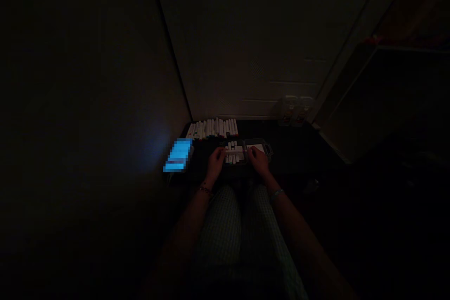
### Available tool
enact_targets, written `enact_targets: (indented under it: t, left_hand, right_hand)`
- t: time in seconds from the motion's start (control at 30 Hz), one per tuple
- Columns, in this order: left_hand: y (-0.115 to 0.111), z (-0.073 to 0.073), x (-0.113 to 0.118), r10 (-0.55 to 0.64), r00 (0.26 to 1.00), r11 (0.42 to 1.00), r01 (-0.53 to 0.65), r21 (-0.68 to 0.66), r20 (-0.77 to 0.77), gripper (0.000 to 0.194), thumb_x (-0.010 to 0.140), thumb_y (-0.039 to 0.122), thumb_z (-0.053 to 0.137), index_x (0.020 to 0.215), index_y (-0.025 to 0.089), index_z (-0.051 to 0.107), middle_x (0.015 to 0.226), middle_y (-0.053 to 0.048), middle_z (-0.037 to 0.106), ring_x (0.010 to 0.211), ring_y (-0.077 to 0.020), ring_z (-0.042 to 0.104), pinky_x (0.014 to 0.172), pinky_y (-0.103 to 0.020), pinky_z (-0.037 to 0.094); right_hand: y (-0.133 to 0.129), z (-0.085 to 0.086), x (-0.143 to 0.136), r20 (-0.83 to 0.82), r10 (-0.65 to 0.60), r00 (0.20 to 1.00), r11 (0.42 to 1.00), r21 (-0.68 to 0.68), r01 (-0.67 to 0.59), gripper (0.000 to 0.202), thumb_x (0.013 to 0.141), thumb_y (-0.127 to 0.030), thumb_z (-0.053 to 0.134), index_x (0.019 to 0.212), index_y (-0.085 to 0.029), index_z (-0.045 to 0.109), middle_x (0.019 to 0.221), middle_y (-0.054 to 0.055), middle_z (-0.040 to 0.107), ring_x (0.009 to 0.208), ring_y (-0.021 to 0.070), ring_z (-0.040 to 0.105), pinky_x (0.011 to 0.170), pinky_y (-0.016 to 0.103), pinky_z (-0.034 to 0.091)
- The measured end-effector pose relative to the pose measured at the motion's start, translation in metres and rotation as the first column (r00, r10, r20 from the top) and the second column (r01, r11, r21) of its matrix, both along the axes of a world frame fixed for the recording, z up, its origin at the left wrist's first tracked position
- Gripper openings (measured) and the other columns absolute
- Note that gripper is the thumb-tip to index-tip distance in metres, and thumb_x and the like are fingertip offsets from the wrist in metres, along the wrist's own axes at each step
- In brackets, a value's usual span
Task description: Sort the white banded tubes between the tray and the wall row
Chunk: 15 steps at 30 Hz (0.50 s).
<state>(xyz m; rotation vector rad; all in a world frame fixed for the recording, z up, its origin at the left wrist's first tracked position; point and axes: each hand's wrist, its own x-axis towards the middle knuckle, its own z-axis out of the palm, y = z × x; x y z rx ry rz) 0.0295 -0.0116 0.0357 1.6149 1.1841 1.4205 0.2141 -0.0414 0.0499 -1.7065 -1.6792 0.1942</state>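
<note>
Between my two hands a white marker [235,151] lies crosswise above an open clear plastic case [242,163]. My left hand [216,158] is closed on its left end. At the other end, the fingers of my right hand [258,159] pinch it. Several short white markers [232,144] stand or lie in the left half of the case. A white sheet or card [259,146] shows in the right half, partly covered by my right hand. The scene is very dark, so fine detail is lost.
A row of white markers [214,127] with coloured ends lies along the back of the black tabletop [298,150]. A lit screen [178,154], blurred out, glows at the left edge. Two clear containers [290,110] stand at the back right, near the wall.
</note>
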Motion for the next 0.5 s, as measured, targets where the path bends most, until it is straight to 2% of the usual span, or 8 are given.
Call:
enact_targets:
  t: [0.5]
  left_hand:
    - [0.0004, -0.0009, -0.0014, -0.012, 0.999, 1.0, 0.012, 0.003, -0.031, 0.026, 0.079, 0.037, 0.043, 0.09, 0.017, 0.056, 0.086, -0.002, 0.059, 0.08, -0.0136, 0.054, 0.071, -0.024, 0.041]
  right_hand:
    - [0.0005, -0.0011, -0.0003, -0.022, -0.006, 1.0, 1.0, -0.004, 0.005, 0.04, 0.085, -0.045, 0.024, 0.08, -0.02, 0.055, 0.07, -0.001, 0.056, 0.061, 0.0104, 0.047, 0.051, 0.02, 0.022]
